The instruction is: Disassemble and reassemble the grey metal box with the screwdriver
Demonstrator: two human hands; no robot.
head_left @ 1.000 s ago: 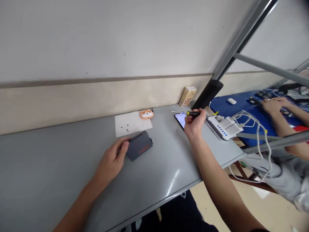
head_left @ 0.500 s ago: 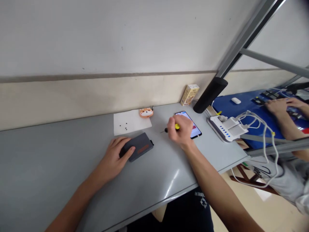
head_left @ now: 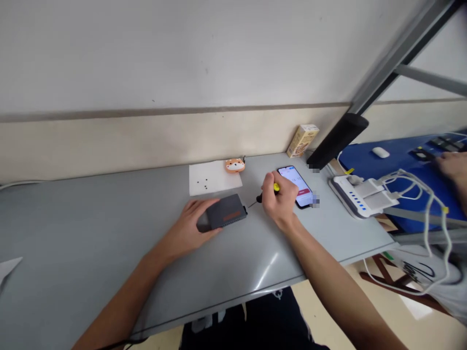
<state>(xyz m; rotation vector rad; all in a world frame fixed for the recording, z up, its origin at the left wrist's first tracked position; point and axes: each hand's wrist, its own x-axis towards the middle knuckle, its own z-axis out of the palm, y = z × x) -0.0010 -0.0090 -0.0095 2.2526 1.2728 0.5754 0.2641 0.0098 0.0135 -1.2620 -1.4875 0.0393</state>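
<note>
A flat dark grey box point(head_left: 226, 212) with a brownish patch lies on the grey desk, gripped at its left end between the thumb and fingers of my left hand point(head_left: 193, 226). My right hand point(head_left: 279, 199) is closed around a black and yellow screwdriver point(head_left: 260, 198). The thin shaft points left, its tip close to a small black part at the box's right end; whether they touch is unclear. Behind the box, a white paper point(head_left: 215, 180) holds several tiny dark screws and an orange dog-face case point(head_left: 235, 166).
Beside my right hand lies a lit phone point(head_left: 297, 184). Farther right are a small carton point(head_left: 302, 141), a black cylinder point(head_left: 337, 141) and a power strip point(head_left: 352, 197) with white cables. Another person's hand point(head_left: 456, 165) is over the blue table point(head_left: 397, 180).
The screwdriver tip has come closer to the box's right end. My left hand has shifted its hold, with the thumb now along the box's near edge. The camera view has turned.
</note>
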